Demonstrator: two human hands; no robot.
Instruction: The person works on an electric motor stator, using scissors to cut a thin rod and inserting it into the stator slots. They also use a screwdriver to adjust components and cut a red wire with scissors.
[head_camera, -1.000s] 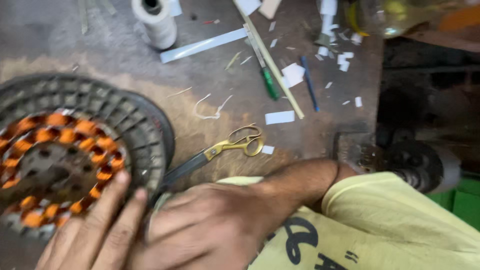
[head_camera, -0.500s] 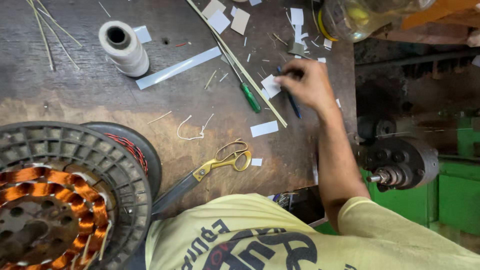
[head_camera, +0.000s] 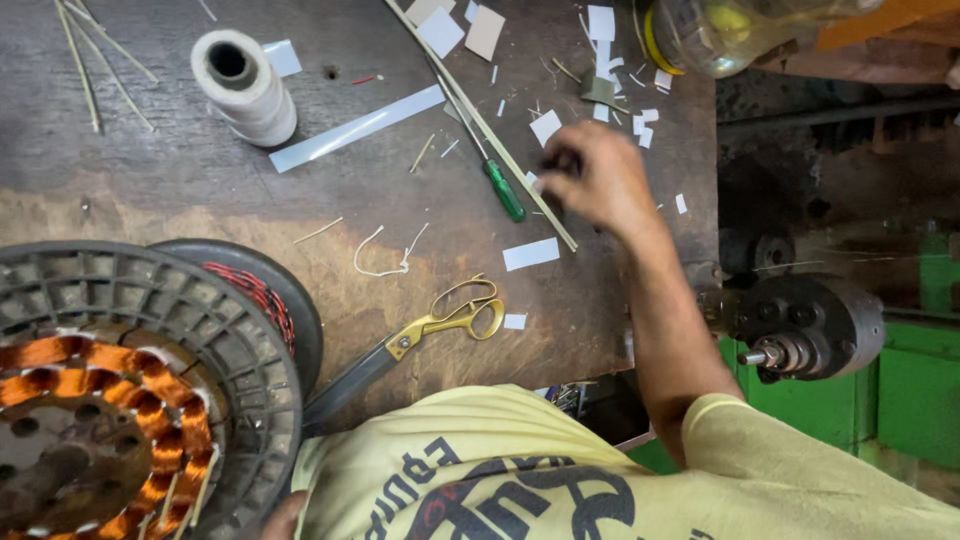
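Our right hand (head_camera: 598, 178) lay curled on the bench (head_camera: 200, 200) just right of the screwdriver (head_camera: 495, 175), over a thin stick (head_camera: 480, 125); whether it gripped anything we could not tell; scissors (head_camera: 440, 325) sat below the screwdriver; our left hand (head_camera: 283, 520) barely showed beside the stator (head_camera: 110, 400).

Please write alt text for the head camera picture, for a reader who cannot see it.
A person's right hand reaches across a worn wooden bench beside a green-handled screwdriver. Gold-handled scissors, a thread spool and paper scraps lie around; a copper-wound stator sits lower left.
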